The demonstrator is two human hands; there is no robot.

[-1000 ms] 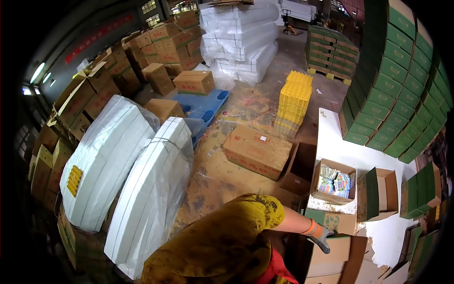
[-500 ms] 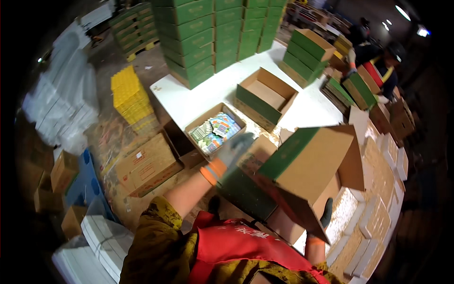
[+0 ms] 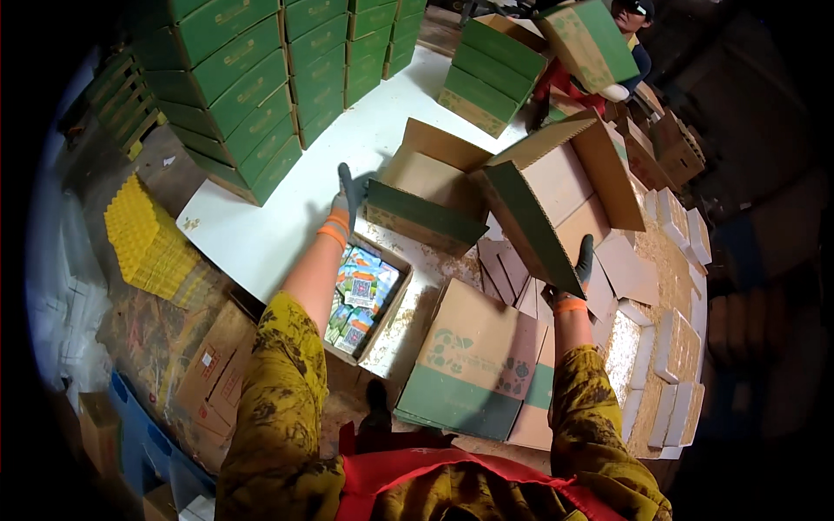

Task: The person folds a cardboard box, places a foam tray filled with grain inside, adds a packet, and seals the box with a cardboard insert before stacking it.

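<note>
My right hand (image 3: 584,265), in a dark glove with an orange cuff, grips the near edge of an open green-and-brown cardboard box (image 3: 512,208). That box is tilted, its inside and a raised flap showing. Left of it, another open cardboard box (image 3: 421,217) sits on the white table (image 3: 261,239). My left hand (image 3: 349,189), gloved in grey, is at the left end of this second box with its fingers stretched out; whether it touches the box I cannot tell. Below my left wrist, a small carton (image 3: 400,306) holds colourful printed packets (image 3: 358,291).
Flattened cardboard boxes (image 3: 473,356) lie in front of me. Tall stacks of green boxes (image 3: 230,87) stand at far left, shorter ones (image 3: 491,78) at the back. A co-worker holds a green box (image 3: 595,48). White foam-like pieces (image 3: 678,343) line the right; yellow trays (image 3: 156,243) are stacked left.
My left hand has moved forward, from beside the packet carton to the second box's end. The box in my right hand has moved up and away, uncovering the flattened boxes. The view has shifted right.
</note>
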